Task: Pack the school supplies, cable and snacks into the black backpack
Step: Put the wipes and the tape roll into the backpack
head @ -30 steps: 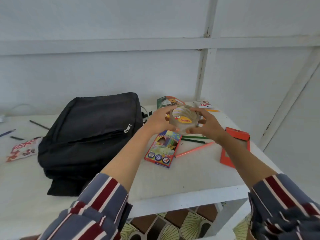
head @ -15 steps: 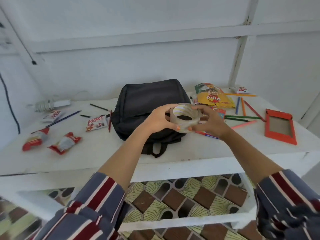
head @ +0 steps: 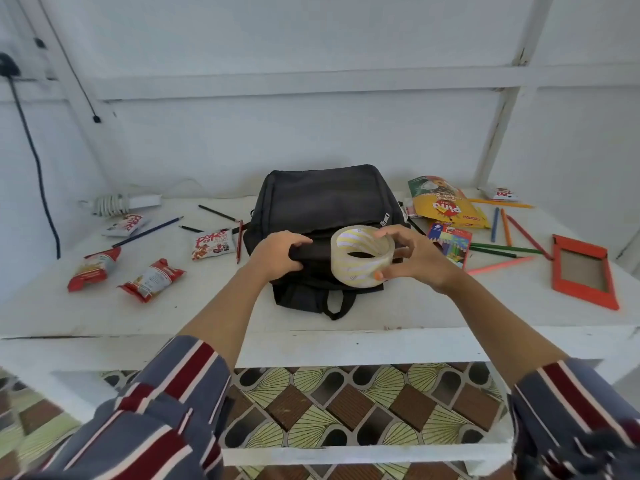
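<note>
Gripping the tape [head: 360, 252] between thumb and curled fingers [head: 393, 232], your right hand [head: 415, 261] holds it over the backpack [head: 325, 199], just beside your left hand [head: 278, 252], whose fingers clench a fold of the backpack. Snacks [head: 152, 280] lie well left of those fingers; pencils [head: 505, 250] lie right of the fingers on the tape.

A white-painted table [head: 104, 317] is set against a white wall [head: 277, 140], which is crossed by a horizontal batten [head: 311, 84] and by upright posts. A black wire [head: 41, 188] is hung down the wall at the left from a dark fitting [head: 7, 65]. Beneath the table, floor tiles [head: 311, 407] patterned in brown, black and pale yellow fans are seen.
</note>
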